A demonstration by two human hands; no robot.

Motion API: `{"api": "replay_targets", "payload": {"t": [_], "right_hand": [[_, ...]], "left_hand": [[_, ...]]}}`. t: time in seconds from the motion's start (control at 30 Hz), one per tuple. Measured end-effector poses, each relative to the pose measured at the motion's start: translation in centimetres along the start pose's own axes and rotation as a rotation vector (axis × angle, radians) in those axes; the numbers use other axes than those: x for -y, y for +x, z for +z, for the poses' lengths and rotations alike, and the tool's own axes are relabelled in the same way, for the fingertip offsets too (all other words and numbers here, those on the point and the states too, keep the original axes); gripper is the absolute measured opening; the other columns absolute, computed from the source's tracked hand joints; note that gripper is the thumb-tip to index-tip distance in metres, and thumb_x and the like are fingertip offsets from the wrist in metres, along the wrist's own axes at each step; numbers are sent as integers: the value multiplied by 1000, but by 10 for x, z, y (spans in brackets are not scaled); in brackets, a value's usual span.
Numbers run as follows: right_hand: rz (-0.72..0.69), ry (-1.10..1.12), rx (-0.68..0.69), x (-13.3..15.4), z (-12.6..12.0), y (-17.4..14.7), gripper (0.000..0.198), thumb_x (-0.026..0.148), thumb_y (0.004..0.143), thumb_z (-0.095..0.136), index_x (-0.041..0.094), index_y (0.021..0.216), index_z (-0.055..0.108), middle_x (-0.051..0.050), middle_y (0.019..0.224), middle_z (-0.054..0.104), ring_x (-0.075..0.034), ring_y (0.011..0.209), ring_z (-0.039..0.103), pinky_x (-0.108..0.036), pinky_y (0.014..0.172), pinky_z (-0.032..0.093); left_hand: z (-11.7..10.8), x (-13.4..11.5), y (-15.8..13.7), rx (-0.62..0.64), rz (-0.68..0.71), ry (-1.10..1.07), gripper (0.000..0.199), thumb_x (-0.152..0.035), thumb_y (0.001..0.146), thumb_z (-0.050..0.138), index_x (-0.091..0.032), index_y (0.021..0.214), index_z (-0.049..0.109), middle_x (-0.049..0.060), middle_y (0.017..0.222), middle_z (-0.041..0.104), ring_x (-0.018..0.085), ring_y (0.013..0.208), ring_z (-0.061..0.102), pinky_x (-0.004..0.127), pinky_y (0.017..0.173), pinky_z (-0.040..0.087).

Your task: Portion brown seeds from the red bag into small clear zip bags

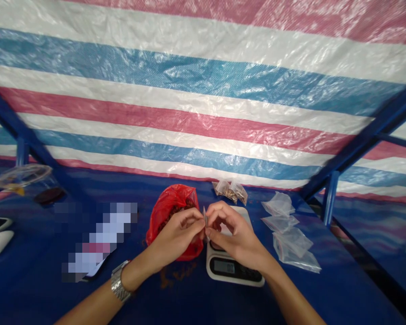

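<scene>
My left hand (182, 230) and my right hand (235, 232) meet over the gap between a red plastic bag and a scale. Their fingertips pinch a small zip bag (205, 217), seen nearly edge-on, so what it contains cannot be made out. Left of it, the red plastic bag (162, 203) gapes, with small brown pieces (177, 209) inside. Beneath my right hand sits the white digital scale (211, 271); its display (223, 266) appears to read zero. Both hands partly cover the scale's plate and the red bag.
Several clear zip bags (292, 243) lie at the right. Small filled bags (230, 190) rest behind the scale. A blurred-out phone-like object (101, 243) is at left, with a plastic container (23, 178) beyond. Brown crumbs (176, 275) dot the blue table (189, 302). Blue bars flank the striped sheet.
</scene>
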State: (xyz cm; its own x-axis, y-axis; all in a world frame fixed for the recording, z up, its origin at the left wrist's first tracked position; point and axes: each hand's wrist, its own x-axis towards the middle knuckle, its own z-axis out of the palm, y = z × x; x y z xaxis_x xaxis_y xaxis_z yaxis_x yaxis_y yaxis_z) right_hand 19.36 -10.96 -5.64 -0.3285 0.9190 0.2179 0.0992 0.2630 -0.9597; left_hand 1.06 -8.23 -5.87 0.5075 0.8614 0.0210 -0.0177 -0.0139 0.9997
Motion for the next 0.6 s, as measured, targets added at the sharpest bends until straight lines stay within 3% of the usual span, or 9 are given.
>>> {"api": "replay_targets", "payload": {"t": [0.23, 0.43, 0.53, 0.6], "right_hand": [[-4, -43, -123, -2, 5, 3, 7, 23, 90, 62, 24, 92, 55, 4, 78, 50, -13, 68, 47, -26, 63, 39], [-69, -110, -292, -9, 2, 5, 8, 25, 91, 62, 24, 94, 55, 2, 80, 53, -15, 72, 52, -27, 67, 44], [-110, -196, -282, -4, 0, 1, 9, 31, 98, 58, 25, 105, 58, -1, 92, 60, -17, 83, 57, -30, 80, 48], [-115, -286, -240, 0, 0, -3, 29, 35, 97, 61, 27, 125, 56, -5, 113, 64, -20, 99, 60, -35, 93, 49]], "left_hand": [[4, 14, -1, -118, 42, 101, 15, -26, 82, 62, -18, 71, 56, -3, 67, 56, 11, 62, 49, 24, 60, 39], [4, 10, 0, -200, 94, 117, 15, -23, 78, 63, -19, 66, 55, -4, 62, 54, 10, 59, 48, 22, 57, 38], [0, 2, 0, -220, 104, 17, 19, -27, 82, 64, -18, 67, 57, -3, 61, 59, 11, 59, 53, 23, 61, 42], [-3, -2, 0, -209, 116, -103, 23, -31, 86, 64, -18, 68, 58, -2, 61, 61, 11, 60, 55, 24, 65, 44]]}}
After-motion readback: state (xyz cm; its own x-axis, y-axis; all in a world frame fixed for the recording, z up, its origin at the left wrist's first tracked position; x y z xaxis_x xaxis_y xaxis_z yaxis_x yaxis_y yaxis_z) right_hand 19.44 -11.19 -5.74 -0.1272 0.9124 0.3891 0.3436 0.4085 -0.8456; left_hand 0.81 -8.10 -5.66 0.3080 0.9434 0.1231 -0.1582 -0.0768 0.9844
